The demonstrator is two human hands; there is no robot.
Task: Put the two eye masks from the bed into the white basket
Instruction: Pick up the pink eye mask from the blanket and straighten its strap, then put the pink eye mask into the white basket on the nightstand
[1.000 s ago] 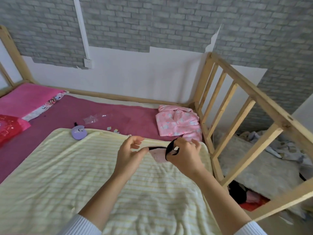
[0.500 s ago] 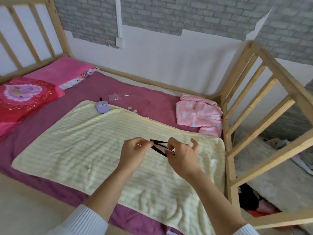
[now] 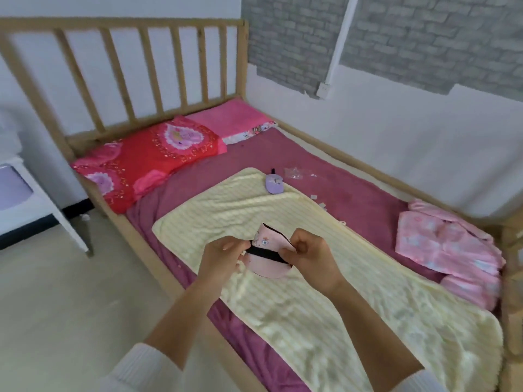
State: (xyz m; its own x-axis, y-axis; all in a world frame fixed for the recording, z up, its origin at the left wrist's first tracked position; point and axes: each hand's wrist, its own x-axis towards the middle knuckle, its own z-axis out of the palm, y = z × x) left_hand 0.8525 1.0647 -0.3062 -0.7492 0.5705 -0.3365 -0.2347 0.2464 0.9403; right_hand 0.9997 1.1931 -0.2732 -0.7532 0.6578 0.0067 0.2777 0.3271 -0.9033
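- We hold the pink eye mask [image 3: 269,257] in the air between both hands, above the yellow striped blanket [image 3: 325,292] that lies on the bed [image 3: 353,190].
- Our left hand [image 3: 222,257] pinches the mask's left end, and our right hand [image 3: 310,254] pinches its right end, each grip closed on the fabric and strap.
- The black elastic strap [image 3: 264,253] runs taut across the mask from one hand to the other.
- We judge the mask light and soft, a padded cloth that folds readily; it should not slip or break, and a gentle pinch is enough.
- The strap looks stretchy, so it could snag on fingers; gathering the mask's body and strap together in one hand seems the surest hold for carrying.
- The mask looks pale pink with a small cartoon print and a dark edge along its upper rim.
- The second mask, the purple eye mask [image 3: 274,184], lies on the far corner of the blanket, well apart from our hands, its black strap poking out behind.
- It appears just as small and soft, easy to pick up by its body.
- We see no white basket in this view.
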